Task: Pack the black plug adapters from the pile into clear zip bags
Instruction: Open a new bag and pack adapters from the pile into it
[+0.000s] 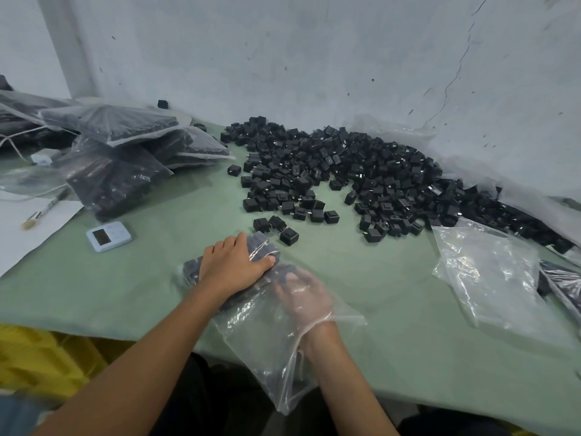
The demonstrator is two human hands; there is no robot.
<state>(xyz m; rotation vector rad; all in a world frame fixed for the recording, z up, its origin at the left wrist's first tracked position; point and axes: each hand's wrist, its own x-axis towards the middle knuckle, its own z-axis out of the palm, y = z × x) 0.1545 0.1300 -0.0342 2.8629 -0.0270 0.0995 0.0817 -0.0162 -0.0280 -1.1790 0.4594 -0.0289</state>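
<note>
I am settling black plastic plug adapters [262, 245] inside the clear zip bag [270, 357] on the near green table [125, 294], left grip [234, 265] spread flat on top, right grip [301, 294] seemingly spread inside; next, I judge, withdrawing and sealing.

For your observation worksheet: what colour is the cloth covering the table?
The cloth is pale green; head view.

Small packing workshop. A green-covered counter [125, 278] carries a loose pile [361, 171] of identical black plug adapters; left of the pile lie stacked, clear filled zip bags [125, 152], right of it empty bags [490, 272]. Behind the pile stands a bare, scuffed and cracked wall [314, 58].
</note>
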